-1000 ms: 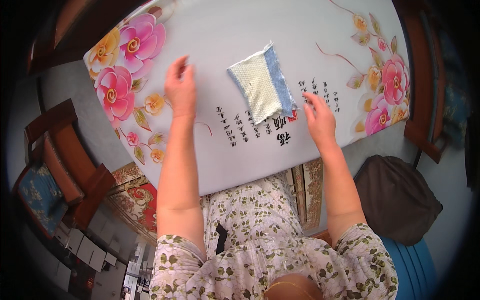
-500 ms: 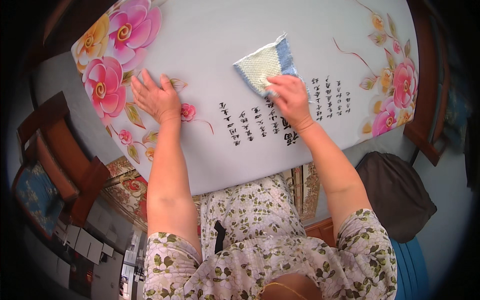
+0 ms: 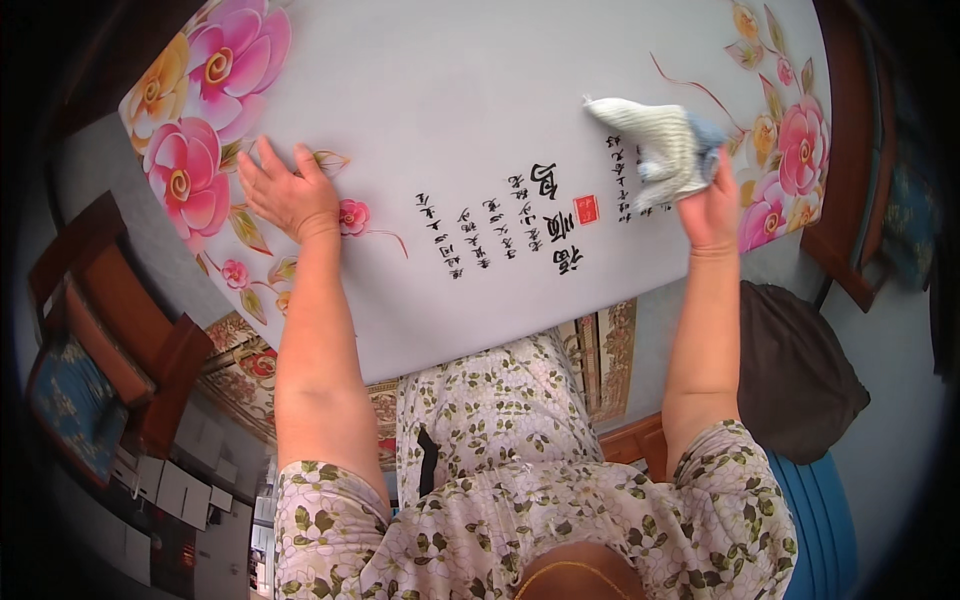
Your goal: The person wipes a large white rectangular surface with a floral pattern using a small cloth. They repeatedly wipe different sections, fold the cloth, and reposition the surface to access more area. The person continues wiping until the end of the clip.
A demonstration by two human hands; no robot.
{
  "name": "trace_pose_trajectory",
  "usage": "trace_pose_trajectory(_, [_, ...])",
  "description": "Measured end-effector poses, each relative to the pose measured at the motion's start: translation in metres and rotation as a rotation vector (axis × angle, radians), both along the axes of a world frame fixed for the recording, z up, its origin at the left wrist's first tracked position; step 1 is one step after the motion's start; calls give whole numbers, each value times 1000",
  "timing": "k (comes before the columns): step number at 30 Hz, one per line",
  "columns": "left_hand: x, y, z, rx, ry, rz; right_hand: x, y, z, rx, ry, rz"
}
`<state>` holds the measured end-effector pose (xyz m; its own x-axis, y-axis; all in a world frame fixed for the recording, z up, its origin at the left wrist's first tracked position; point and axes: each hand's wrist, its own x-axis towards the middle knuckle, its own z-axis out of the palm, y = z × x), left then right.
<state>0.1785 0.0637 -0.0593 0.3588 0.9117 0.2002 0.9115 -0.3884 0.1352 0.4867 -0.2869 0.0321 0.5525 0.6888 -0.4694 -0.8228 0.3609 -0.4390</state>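
A white tabletop [image 3: 430, 100] printed with large pink and yellow flowers and dark lettering spreads before me. On its left part my left hand [image 3: 292, 193] lies flat with its fingers spread, beside the printed flowers; it holds nothing. Toward the right side, my right hand [image 3: 713, 212] grips a knitted cloth [image 3: 662, 145] in cream and pale blue. The cloth is bunched and partly blurred, with one corner trailing off to the left. Whether it touches the surface there, I cannot tell. Part of the lettering is hidden behind it.
Wooden chairs with blue patterned seats stand at the left [image 3: 75, 400] and the right. A dark covered bundle [image 3: 800, 375] rests on a blue stool [image 3: 815, 510] at the lower right. A patterned rug [image 3: 605, 365] shows under the table's near edge.
My right hand has moved to the right with the cloth, which was spread flatter near the middle and is now bunched. The left hand stays flat on the tabletop.
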Motion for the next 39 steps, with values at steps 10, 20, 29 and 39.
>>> trace_pose_trajectory(10, [1, -1, 2, -20, 1, -6, 0, 70, 32, -1031, -1783, 366])
trace_pose_trajectory(20, [0, 1, 4, -39, 17, 7, -124, 89, -19, -1054, -1349, 534])
trace_pose_trajectory(29, [-2, 0, 5, -30, -16, -9, -100, 27, -41, -1368, -1117, 156])
trace_pose_trajectory(39, [-6, 6, 0, -28, -56, -25, -38, -45, -37, -1523, -934, 712])
